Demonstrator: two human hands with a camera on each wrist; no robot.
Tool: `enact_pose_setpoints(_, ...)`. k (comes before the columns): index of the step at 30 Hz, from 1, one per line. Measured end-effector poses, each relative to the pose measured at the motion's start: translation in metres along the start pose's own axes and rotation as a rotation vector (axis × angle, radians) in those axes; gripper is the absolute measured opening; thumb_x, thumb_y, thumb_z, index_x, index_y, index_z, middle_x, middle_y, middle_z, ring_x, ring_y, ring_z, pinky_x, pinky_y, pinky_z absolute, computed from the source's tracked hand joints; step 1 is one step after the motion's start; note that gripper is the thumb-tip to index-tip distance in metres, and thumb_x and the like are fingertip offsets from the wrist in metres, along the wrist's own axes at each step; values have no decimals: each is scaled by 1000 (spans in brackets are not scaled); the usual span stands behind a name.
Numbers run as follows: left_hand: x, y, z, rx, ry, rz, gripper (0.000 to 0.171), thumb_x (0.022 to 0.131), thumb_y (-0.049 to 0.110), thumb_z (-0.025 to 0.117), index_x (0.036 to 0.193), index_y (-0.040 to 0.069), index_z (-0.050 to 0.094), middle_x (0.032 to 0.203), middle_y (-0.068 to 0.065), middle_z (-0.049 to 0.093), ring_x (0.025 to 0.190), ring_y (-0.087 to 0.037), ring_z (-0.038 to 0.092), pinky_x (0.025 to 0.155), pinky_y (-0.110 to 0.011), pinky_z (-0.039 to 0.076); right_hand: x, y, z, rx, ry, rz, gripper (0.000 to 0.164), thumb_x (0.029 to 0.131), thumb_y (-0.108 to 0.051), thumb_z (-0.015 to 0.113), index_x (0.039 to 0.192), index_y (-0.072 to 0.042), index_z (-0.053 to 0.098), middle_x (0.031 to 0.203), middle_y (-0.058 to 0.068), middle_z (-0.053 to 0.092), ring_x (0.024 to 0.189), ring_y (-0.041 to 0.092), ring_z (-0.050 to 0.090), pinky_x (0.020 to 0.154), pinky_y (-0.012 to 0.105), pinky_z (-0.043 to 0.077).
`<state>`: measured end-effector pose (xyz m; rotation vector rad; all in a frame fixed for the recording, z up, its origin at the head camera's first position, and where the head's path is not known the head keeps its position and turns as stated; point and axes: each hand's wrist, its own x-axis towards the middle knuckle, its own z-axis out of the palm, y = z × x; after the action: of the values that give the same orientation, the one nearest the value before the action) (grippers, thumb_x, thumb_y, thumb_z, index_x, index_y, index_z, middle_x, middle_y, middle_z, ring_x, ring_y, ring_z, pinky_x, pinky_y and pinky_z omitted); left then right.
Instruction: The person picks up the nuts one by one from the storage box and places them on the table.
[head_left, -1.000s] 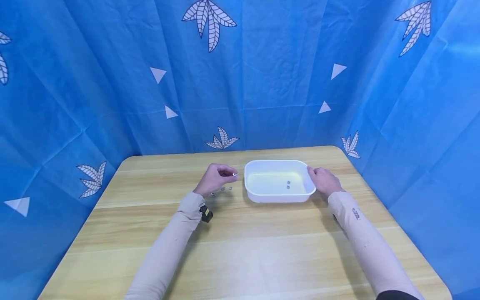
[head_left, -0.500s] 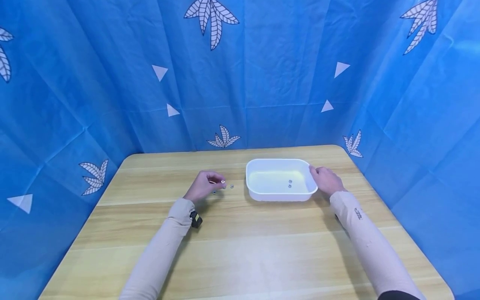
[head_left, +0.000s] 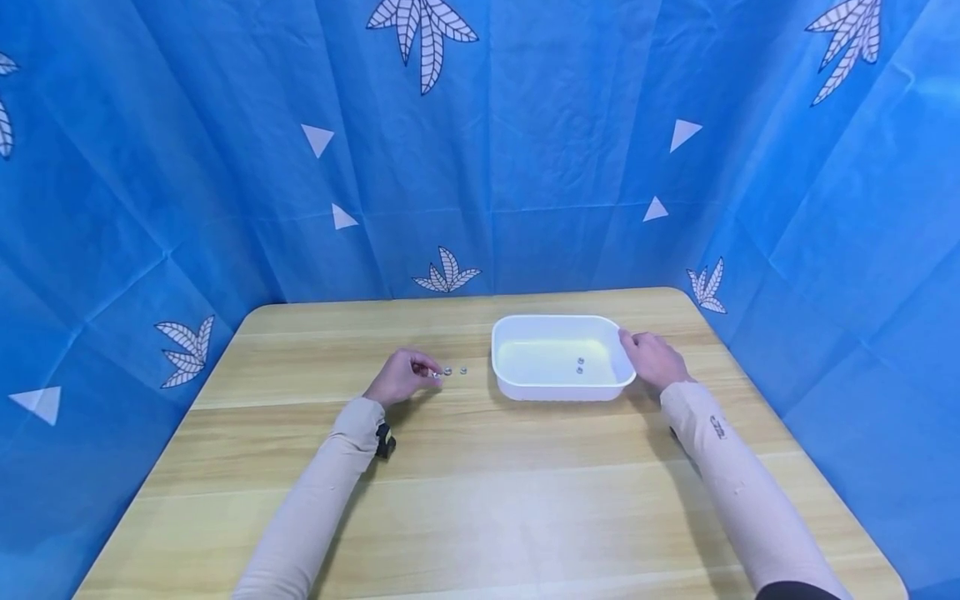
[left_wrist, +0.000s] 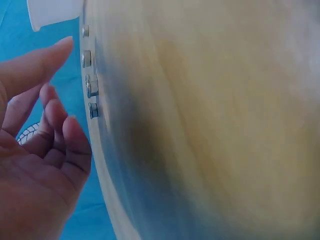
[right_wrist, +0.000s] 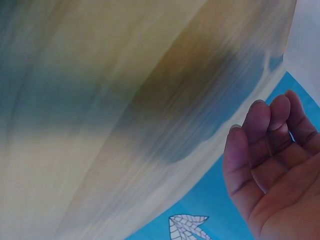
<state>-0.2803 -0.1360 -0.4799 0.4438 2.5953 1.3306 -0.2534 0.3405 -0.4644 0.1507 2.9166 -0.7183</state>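
Observation:
A white plastic tub stands on the table. My right hand grips its right rim. In the right wrist view, the loosely bent fingers show beside the tub's wall. Two small metal nuts lie in the tub. Left of it, my left hand is down beside a row of small metal nuts, thumb and fingertips close to the leftmost ones. The left wrist view shows several nuts in a line on the table, with a gap between thumb and fingers.
The wooden table ends at a rounded back edge. Blue curtains with leaf prints hang close behind it and along both sides. A black strap device sits on the left wrist.
My left hand has moved left and down, away from the tub, bringing a pinched nut back to the row; its fingers have parted. The right hand keeps its place on the tub.

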Motion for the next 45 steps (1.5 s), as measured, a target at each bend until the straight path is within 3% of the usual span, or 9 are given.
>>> enact_pose_setpoints(6, 3, 4, -2, 45, -29, -51, 19, 80, 6, 85, 98, 5, 80, 76, 0, 60, 70, -14, 51, 61, -25, 43, 0, -1, -2, 22, 1, 1, 89, 106, -64, 11, 142, 5, 54, 141, 33, 57, 132, 53, 52, 110, 69, 42)
enact_pose_setpoints(15, 6, 5, -1, 94, -77, -117, 16, 83, 11, 85, 99, 12, 81, 88, -3, 68, 73, -15, 50, 64, -27, 42, 1, -3, 0, 28, -9, 2, 89, 106, -64, 12, 142, 5, 54, 142, 32, 57, 132, 53, 53, 110, 68, 42)
enact_pose_setpoints(26, 6, 2, 2, 134, -79, -78, 15, 86, 11, 82, 101, 10, 80, 80, -1, 60, 73, -15, 49, 64, -27, 40, 5, 1, 3, 20, -4, 5, 95, 104, -68, 8, 145, 6, 51, 147, 33, 53, 136, 54, 48, 112, 70, 40)
enact_pose_setpoints(31, 4, 3, -2, 128, -90, -90, 18, 87, 12, 81, 105, 10, 79, 78, 0, 58, 70, -14, 50, 62, -27, 43, 4, 2, 3, 21, -12, 7, 96, 104, -69, 8, 147, 6, 49, 149, 33, 50, 139, 55, 46, 114, 70, 38)
enact_pose_setpoints(37, 4, 8, -13, 138, -32, -90, 18, 90, 13, 78, 107, 9, 78, 75, 0, 48, 69, -16, 46, 63, -30, 41, 4, 3, 3, 40, -3, -6, 92, 105, -67, 11, 142, 5, 54, 144, 32, 56, 135, 53, 51, 112, 69, 40)
enact_pose_setpoints(45, 10, 8, -11, 172, -47, -71, 17, 85, 10, 83, 101, 7, 77, 75, 0, 50, 70, -16, 47, 63, -29, 43, 5, 2, 1, 44, -7, 0, 91, 105, -66, 11, 146, 4, 51, 149, 32, 51, 139, 54, 46, 114, 71, 37)
